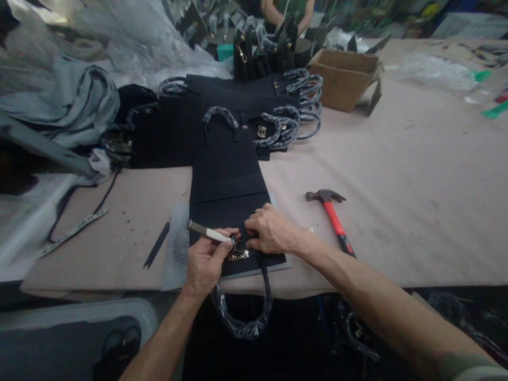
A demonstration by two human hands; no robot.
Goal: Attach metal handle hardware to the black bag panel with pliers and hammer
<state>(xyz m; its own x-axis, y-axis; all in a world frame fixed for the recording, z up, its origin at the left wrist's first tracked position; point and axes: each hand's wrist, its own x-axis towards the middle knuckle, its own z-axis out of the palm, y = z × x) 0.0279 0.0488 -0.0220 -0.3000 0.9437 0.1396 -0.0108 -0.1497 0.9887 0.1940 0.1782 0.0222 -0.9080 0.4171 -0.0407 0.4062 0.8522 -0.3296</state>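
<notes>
A black bag panel point(229, 191) lies flat in front of me, its near part on a grey sheet point(177, 248). My left hand point(207, 260) is closed round a metal rod with a white grip point(210, 232), its lower end over the panel just above a shiny metal clasp point(238, 256). My right hand point(270, 231) rests on the panel to the right of that clasp, fingers curled and pinched. Whatever its fingertips hold is hidden. A plastic-wrapped handle point(249, 329) hangs from the panel's near edge.
To the right lies a claw hammer point(331, 211) with a red handle. More black bag panels point(162, 135) are piled behind, near an open cardboard box point(337, 79). A dark strip point(157, 244) lies at left. Another person's arms point(305, 18) show at the far side.
</notes>
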